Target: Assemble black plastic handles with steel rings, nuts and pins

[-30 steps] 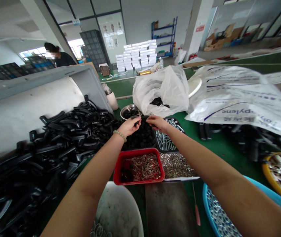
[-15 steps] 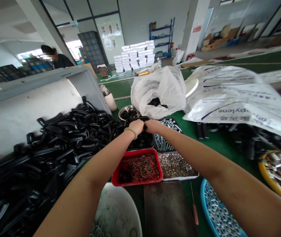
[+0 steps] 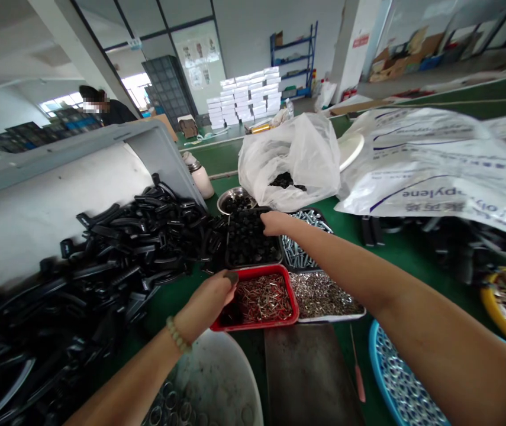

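Note:
My left hand (image 3: 208, 302), with a beaded bracelet on its wrist, is closed on a small dark round part (image 3: 232, 276) over the left edge of the red tray (image 3: 295, 299). Thin copper-coloured pins (image 3: 264, 299) lie in that tray. Farther off, my right hand (image 3: 274, 223) dips at the right side of a black tray heaped with small black parts (image 3: 248, 236). Its fingers are curled together, and what they pinch is hidden. Beside it, a tray of silver screws (image 3: 299, 248) lies partly under my right forearm.
Black curved handles (image 3: 146, 231) spill from a grey bin (image 3: 155, 139) at left. In front are a whitish basin (image 3: 235, 378), a dark metal plate (image 3: 308, 373), a red-handled screwdriver (image 3: 359, 381) and a blue basin (image 3: 377, 367). Plastic bags (image 3: 315, 148) stand behind; a person (image 3: 115, 112) is far left.
My left hand has come away from the right hand, moving back and left from the black parts to the red tray with a dark round part. My right hand stays at the black parts.

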`<action>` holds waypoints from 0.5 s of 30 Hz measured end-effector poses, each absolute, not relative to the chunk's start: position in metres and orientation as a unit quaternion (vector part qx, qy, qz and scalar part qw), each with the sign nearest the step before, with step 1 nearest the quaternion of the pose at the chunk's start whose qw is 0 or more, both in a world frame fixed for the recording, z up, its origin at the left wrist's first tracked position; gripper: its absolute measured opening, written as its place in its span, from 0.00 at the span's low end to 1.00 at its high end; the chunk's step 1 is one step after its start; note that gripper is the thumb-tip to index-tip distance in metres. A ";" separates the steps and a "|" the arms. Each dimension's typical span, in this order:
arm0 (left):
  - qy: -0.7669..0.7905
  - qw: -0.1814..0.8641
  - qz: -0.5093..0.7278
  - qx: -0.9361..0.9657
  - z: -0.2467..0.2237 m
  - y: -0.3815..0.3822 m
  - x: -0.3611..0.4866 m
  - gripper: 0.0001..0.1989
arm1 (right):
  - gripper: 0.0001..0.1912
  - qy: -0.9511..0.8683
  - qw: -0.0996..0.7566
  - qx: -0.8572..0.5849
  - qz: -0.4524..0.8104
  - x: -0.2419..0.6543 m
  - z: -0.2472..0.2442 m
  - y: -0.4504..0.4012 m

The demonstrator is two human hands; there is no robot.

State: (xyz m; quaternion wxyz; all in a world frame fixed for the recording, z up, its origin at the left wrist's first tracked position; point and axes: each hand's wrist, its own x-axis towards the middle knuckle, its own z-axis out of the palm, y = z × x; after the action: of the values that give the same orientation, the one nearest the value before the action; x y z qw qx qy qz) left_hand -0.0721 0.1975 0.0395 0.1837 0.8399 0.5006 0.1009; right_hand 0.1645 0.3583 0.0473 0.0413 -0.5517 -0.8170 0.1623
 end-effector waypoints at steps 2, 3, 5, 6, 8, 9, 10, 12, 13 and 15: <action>0.493 0.179 0.091 0.847 0.030 0.187 -0.075 0.06 | 0.15 -0.806 0.072 -0.556 0.189 0.166 0.050 0.359; 0.479 0.174 0.081 0.857 0.029 0.185 -0.075 0.07 | 0.15 -0.798 0.090 -0.559 0.206 0.167 0.052 0.359; 0.461 0.154 0.062 0.872 0.035 0.187 -0.073 0.07 | 0.12 -0.779 0.125 -0.563 0.248 0.172 0.058 0.353; 0.463 0.144 0.060 0.872 0.040 0.191 -0.072 0.07 | 0.10 -0.768 0.141 -0.561 0.274 0.174 0.061 0.347; 0.491 0.128 0.095 0.857 0.053 0.205 -0.071 0.09 | 0.11 -0.754 0.164 -0.550 0.321 0.176 0.066 0.328; 0.504 0.121 0.123 0.847 0.059 0.213 -0.070 0.10 | 0.14 -0.747 0.174 -0.538 0.351 0.175 0.067 0.316; 0.510 0.113 0.149 0.840 0.063 0.224 -0.069 0.11 | 0.16 -0.732 0.188 -0.518 0.400 0.172 0.067 0.303; 0.501 0.106 0.174 0.841 0.068 0.245 -0.066 0.09 | 0.15 -0.662 0.216 -0.457 0.553 0.159 0.064 0.274; 0.490 0.113 0.173 0.847 0.069 0.255 -0.063 0.08 | 0.14 -0.609 0.221 -0.423 0.634 0.148 0.061 0.260; 0.457 0.144 0.156 0.864 0.067 0.272 -0.054 0.06 | 0.11 -0.524 0.202 -0.394 0.727 0.124 0.052 0.235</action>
State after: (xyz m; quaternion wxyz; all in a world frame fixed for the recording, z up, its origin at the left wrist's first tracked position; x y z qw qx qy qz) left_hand -0.0544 0.2721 0.0673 0.1442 0.8635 0.4574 0.1557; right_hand 0.1238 0.2351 0.0525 0.2016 -0.3942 -0.5242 0.7274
